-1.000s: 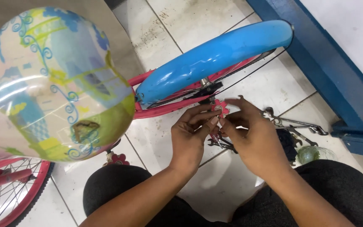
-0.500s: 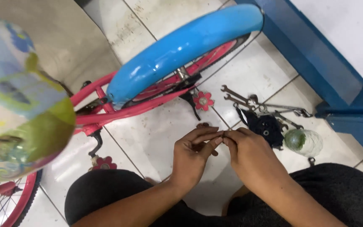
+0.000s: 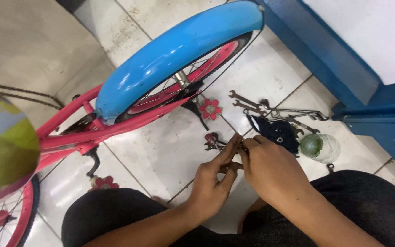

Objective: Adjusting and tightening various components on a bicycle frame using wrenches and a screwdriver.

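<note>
My left hand [image 3: 213, 185] and my right hand [image 3: 273, 171] meet fingertip to fingertip low over the tiled floor. Between them they pinch a small dark part [image 3: 240, 149], mostly hidden by my fingers. Just beyond my fingertips a small red-handled tool [image 3: 211, 140] lies on the tile. A pink child's bicycle [image 3: 115, 126] with a blue rear mudguard [image 3: 174, 55] stands in front of me. Its rear wheel [image 3: 206, 61] and a pink flower-shaped cap [image 3: 210, 109] at the axle are a short way beyond my hands.
Several spanners [image 3: 252, 103] lie on the floor to the right, beside a black bundle [image 3: 277, 132] and a clear round jar with green inside [image 3: 320, 147]. A blue metal frame [image 3: 344, 77] runs along the right. A colourful saddle [image 3: 5, 146] fills the left edge. My knees are at the bottom.
My hands have come away from the rear axle area and dropped lower toward the floor, still together. The view has shifted, so the saddle slid out to the left.
</note>
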